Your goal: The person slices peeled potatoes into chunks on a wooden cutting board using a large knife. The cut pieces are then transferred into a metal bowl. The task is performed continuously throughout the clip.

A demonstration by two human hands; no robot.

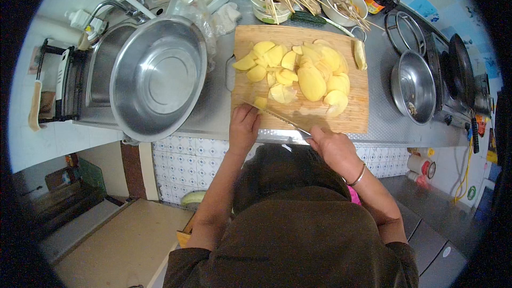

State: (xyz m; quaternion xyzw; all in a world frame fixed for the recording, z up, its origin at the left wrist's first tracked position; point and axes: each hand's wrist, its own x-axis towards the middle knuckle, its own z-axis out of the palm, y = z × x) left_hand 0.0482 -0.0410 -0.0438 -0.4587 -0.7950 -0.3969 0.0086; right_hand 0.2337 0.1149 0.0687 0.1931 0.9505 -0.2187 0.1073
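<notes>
My right hand (334, 150) grips the handle of a kitchen knife (282, 119), whose blade slants up and left across the front of a wooden cutting board (352, 118). At the board's front left corner, my left hand (244, 126) is bent down close to the blade. Whatever lies beneath its fingers is hidden. One small yellow slice (261, 102) sits just beyond the blade. Thin potato slices (313, 82) overlap in a broad heap on the board's middle and right. Smaller cut potato pieces (272, 56) are scattered to the left.
A large steel basin (172, 76) stands left, partly over the sink (100, 76). At the board's right edge lies a pale, peeled-looking piece (359, 55). Behind are a cucumber (307, 18) and bowls of skewered food (345, 4). A smaller steel bowl (414, 88) sits right, near a wok (460, 70).
</notes>
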